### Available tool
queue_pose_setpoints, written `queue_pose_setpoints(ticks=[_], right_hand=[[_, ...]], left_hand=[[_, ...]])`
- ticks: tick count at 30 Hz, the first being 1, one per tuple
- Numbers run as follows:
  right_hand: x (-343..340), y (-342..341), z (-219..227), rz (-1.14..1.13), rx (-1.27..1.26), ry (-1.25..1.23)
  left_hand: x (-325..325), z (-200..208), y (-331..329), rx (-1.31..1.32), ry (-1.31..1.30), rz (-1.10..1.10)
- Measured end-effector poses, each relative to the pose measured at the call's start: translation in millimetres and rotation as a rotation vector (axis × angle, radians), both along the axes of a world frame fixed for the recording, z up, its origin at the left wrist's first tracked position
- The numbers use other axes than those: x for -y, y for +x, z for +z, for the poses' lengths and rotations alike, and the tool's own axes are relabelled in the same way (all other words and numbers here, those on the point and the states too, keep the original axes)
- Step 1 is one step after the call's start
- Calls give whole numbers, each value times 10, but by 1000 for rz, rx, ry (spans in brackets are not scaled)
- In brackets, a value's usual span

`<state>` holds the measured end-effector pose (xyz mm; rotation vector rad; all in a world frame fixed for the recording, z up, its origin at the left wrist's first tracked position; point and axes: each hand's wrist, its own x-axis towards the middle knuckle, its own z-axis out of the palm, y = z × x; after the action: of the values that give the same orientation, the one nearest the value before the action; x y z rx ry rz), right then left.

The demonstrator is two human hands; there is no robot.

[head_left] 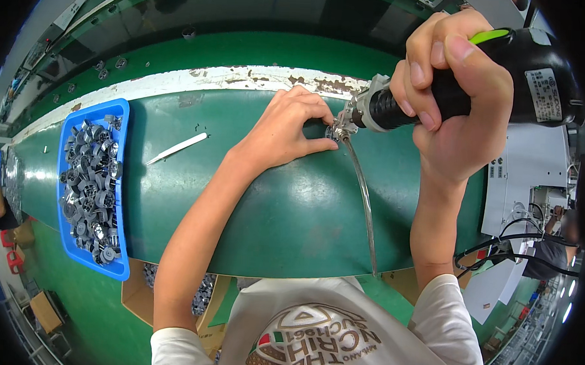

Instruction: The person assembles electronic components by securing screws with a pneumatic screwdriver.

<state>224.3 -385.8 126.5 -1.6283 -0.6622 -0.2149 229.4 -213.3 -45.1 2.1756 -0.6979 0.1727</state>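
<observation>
My right hand (pixel 463 92) is wrapped round a black electric screwdriver (pixel 529 72), with a green lever on its side. The tool lies tilted, its metal nose pointing left. A clear tube (pixel 362 192) runs from that nose down to the table's near edge. At the nose, my left hand (pixel 285 127) pinches a small metal-and-grey part (pixel 332 133) between thumb and fingers, low over the green table (pixel 290 228). The screwdriver's tip and my fingers cover most of the part.
To the left stands a blue tray (pixel 126 221) heaped with grey and silver round parts (pixel 93 180). White tweezers (pixel 176 149) lie nearby, beside tiny dark bits. A cardboard box (pixel 137 296) of parts sits below the near edge. Black cables (pixel 525 238) hang at right; a conveyor (pixel 246 50) runs behind.
</observation>
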Motion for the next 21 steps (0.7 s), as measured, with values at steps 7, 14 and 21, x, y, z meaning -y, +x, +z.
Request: queue_pose_setpoints(ticks=[7,14,21], right_hand=[[-133,-14,-3,-188,-162,98],[-1,175,-237,212,-35,249],[-57,256,-267,235,-81,235]], left_hand=[[-2,-29,-5,31,-6,1],[3,-41,-1,44,-10,6],[-9,-48,-6,18,15,6]])
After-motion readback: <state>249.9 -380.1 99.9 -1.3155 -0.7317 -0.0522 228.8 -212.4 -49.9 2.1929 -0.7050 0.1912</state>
